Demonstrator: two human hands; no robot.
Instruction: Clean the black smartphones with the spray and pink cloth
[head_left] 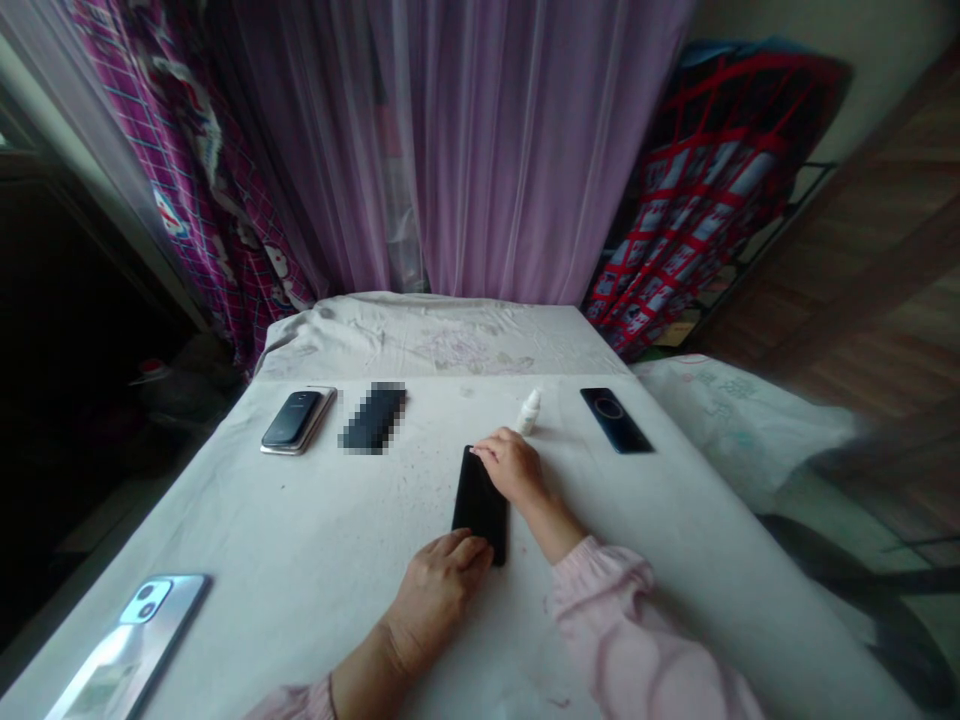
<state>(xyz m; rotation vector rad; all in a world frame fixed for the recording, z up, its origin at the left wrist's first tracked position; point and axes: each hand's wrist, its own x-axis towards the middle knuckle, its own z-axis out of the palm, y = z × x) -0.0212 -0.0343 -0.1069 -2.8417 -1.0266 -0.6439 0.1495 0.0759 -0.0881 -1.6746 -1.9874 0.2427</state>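
Note:
A black smartphone lies on the white-covered table with its dark, glossy side up. My left hand is at the phone's near end, fingers bent over its lower left edge and closed on it. At the far end, my right hand covers the upper right corner. Its thumb and fingers are pressed together against the top edge; a small pale spot shows at the fingertips, too small to name. Just beyond that hand stands a small white bottle with a narrow tip.
Two stacked phones lie at the back left, beside a pixelated dark object. A dark blue phone is at the back right. A silver phone lies near left. Purple curtains hang behind the table; a plastic bag is right.

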